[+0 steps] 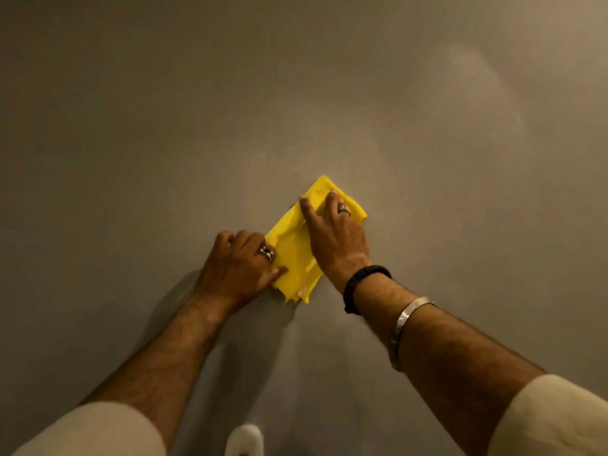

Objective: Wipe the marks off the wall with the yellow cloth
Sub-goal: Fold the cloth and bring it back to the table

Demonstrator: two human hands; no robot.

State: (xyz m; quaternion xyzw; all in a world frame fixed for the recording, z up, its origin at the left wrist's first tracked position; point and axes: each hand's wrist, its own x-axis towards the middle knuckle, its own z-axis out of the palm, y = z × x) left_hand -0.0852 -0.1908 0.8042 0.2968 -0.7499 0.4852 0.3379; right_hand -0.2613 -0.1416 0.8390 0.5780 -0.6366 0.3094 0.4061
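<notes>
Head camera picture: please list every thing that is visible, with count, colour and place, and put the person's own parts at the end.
wall: one, grey-beige, fills the view.
yellow cloth: one, yellow, folded, pressed flat on the wall at centre.
white object: one, bottom edge, cut off; cannot tell what it is.
rings: two, silver, one on each hand.
black band: one, right wrist.
bangle: one, silver, right forearm.
sleeves: two, cream, bottom corners.
left hand: on the cloth's lower left edge.
right hand: flat on the cloth's upper part.
</notes>
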